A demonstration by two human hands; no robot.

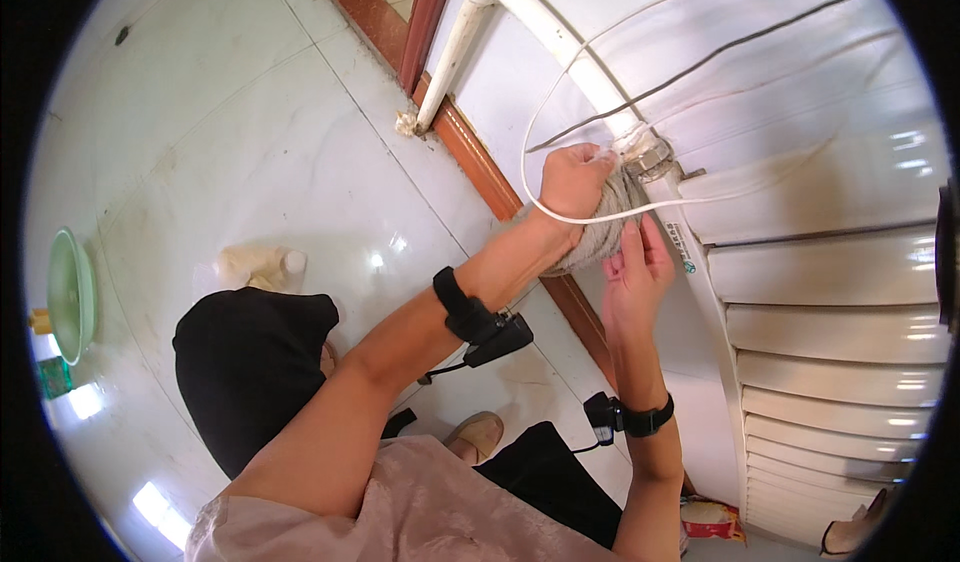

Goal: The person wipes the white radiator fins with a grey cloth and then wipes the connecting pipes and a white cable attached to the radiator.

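My left hand (574, 179) is closed at the upper edge of a bunched grey cloth (596, 243), its fingertips beside the whitish wrapping at a metal pipe nut (649, 158). The cloth hangs below and behind my left wrist. Just below, my right hand (637, 273) touches the cloth's lower right edge with fingers bent; whether they grip it is unclear. The nut joins a white pipe (570, 52) to a white radiator (817, 269). A thin white cable (525, 142) loops across my left wrist.
A dark cable (701, 67) crosses the pipe. A green basin (71, 296) and a cream cloth-like bundle (259, 266) lie on the tiled floor to the left. An orange-brown wooden strip (476, 161) edges the wall. A red packet (709, 521) is beside the radiator's lower end.
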